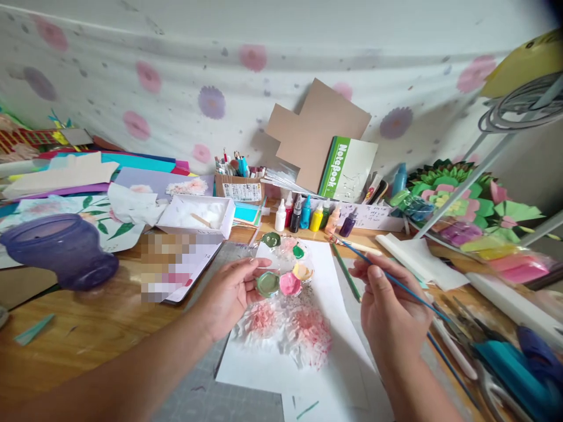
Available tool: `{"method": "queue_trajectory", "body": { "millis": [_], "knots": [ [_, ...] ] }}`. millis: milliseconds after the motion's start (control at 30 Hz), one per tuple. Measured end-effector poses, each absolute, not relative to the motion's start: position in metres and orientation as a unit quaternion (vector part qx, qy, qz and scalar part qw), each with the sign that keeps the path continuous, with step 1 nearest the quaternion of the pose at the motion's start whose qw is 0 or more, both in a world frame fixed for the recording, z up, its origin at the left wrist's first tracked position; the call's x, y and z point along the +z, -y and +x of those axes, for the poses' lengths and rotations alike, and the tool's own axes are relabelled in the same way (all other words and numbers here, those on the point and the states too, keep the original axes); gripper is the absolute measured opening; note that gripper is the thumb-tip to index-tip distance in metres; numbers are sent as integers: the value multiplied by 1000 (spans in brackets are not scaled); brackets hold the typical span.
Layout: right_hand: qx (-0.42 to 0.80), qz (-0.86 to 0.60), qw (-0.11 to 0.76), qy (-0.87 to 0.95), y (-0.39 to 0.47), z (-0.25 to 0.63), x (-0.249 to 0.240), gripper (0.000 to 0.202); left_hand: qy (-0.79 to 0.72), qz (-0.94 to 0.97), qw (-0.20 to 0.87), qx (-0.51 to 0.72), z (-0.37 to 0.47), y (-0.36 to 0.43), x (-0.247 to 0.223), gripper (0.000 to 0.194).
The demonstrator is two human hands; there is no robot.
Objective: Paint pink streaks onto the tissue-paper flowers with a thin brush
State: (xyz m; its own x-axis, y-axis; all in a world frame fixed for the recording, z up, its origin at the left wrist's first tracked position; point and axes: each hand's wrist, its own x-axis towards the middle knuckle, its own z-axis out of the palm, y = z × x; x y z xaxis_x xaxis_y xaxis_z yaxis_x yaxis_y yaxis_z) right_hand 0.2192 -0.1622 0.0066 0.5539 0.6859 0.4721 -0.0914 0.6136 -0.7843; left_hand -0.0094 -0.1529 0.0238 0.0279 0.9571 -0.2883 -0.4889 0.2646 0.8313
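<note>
My left hand (237,284) grips the left edge of a clear paint palette (281,256), whose round wells hold dark green, bright green, sage green, pink and yellowish paint. In my right hand (393,310), a thin blue paintbrush (407,290) is pinched between thumb and fingers, its tip pointing up and left beyond the palette. Below the palette, two ruffled white paper flowers with pink-red centres, a left flower (263,322) and a right flower (310,334), lie on a white paper sheet (250,366). A green pencil (346,272) rests beside the sheet.
Several paint bottles (315,220) line the back of the desk near a notebook (349,170). At left stand a purple translucent vase (57,246) and a white box (196,214). Scissors (505,375) and a second blue brush (453,369) lie at right. A grey cutting mat (193,357) is underneath.
</note>
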Motion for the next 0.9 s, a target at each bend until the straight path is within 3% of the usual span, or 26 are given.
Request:
{"method": "queue_trajectory", "body": {
  "millis": [233, 467, 733, 900],
  "knots": [
    [234, -328, 798, 448, 174, 218, 13, 7, -450, 289, 657, 531, -9, 157, 25, 13],
    [212, -306, 703, 607, 184, 217, 11, 11, -467, 315, 637, 526, -7, 158, 27, 24],
    [163, -328, 591, 719, 183, 216, 17, 14, -461, 333, 632, 526, -6, 157, 24, 22],
    [183, -336, 637, 669, 183, 215, 13, 14, -462, 331, 639, 519, -6, 156, 23, 22]
  ]
}}
